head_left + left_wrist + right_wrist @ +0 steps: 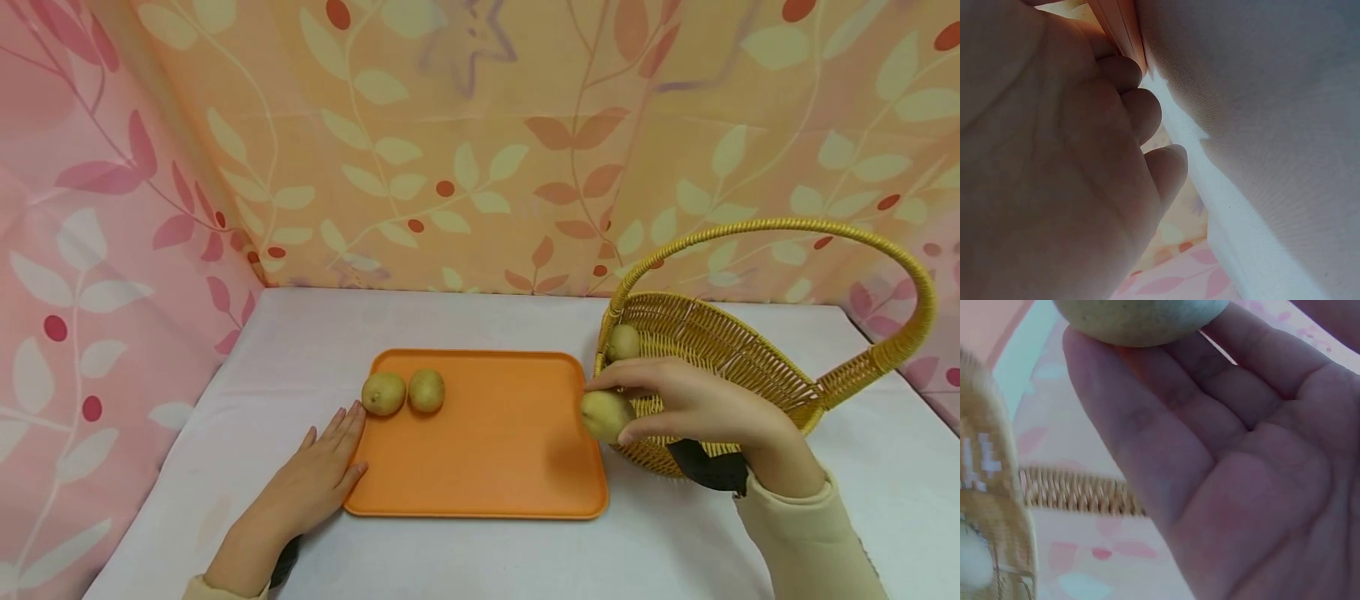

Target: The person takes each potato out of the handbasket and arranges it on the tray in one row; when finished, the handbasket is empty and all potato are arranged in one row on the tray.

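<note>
My right hand pinches a yellow-green pear between thumb and fingers, above the tray's right edge and beside the basket. In the right wrist view the pear's speckled underside rests at the fingertips. Two more pears, one on the left and one beside it, sit at the upper left of the orange tray. My left hand lies with straight fingers against the tray's left edge, holding nothing. The yellow wicker basket has another pear inside, at its left; my right hand hides part of the interior.
The basket's tall arched handle rises behind and right of my right hand. A white cloth covers the table. Floral curtains hang at the back and sides.
</note>
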`<state>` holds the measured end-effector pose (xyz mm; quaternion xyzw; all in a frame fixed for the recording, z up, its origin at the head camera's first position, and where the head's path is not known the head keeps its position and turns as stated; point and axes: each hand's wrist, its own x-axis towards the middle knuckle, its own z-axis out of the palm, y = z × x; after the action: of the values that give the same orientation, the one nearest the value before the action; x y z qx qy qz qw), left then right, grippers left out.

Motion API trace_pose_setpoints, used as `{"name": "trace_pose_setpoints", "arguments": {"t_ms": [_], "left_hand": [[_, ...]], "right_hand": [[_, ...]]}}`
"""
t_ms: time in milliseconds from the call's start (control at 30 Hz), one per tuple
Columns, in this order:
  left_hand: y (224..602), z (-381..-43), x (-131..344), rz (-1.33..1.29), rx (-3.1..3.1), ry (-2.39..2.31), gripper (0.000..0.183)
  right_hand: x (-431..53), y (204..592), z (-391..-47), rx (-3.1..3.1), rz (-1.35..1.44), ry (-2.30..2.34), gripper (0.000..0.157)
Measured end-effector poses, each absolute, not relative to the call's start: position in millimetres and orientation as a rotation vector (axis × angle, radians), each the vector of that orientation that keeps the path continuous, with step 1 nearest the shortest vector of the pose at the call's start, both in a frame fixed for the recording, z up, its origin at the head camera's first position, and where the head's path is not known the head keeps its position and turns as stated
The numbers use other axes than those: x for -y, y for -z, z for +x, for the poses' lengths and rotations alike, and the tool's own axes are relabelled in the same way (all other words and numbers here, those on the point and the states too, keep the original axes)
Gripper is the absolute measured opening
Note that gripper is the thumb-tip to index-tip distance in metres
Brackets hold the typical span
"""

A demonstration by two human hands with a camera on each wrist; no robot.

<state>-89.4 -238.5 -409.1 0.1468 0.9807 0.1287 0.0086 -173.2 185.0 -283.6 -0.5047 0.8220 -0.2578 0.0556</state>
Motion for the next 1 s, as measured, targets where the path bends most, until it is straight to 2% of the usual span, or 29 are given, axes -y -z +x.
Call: {"name": "trace_pose_setpoints", "arguments": {"t_ms": [200,567,1000], "left_hand": [[408.8,-89.5,238.1,0.454,-3.062,-0.404,0.063],[410.0,-89.9,238.9,0.463,-3.065,-0.408,0.063],[410.6,-90.8,239.9,0.455,-3.069,-0.407,0.063]], "right_hand": [[-162.6,294.6,-178.3,-2.443,-1.539,0.741,0.05],[-117.7,320.3,-188.7,-2.269,-1.181,0.975,0.05],[-77.4,348.1,-205.1,-2.294,-1.012,0.986,0.047]]}}
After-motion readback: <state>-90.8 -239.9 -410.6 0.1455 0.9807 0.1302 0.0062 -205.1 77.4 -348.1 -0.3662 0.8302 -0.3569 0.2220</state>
